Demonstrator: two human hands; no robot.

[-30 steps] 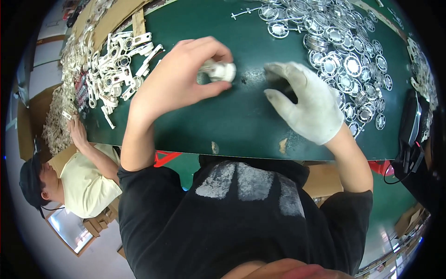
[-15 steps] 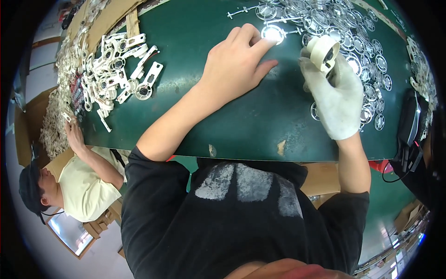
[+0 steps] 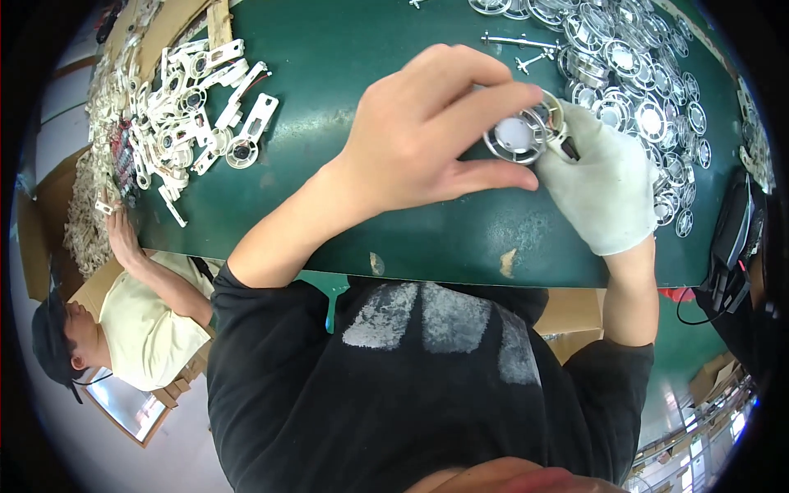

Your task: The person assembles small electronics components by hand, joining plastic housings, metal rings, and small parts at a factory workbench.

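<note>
Between the thumb and fingers of my bare left hand is a shiny chrome ring with a pale disc in its middle. I hold it against the open end of a cream round housing, and whether the two are joined I cannot tell. My right hand, in a white glove, is closed around that housing; its fingers partly hide it. A dark part shows in the housing's side. Both hands are above the green table.
A heap of chrome rings covers the far right, with thin chrome bars beside it. At left lies a pile of cream parts. A black bag-like item is at the right edge. Another person works at far left.
My left hand has picked up a chrome ring from the table and brought it right, to the housing. The housing has tilted toward it in my right hand.
</note>
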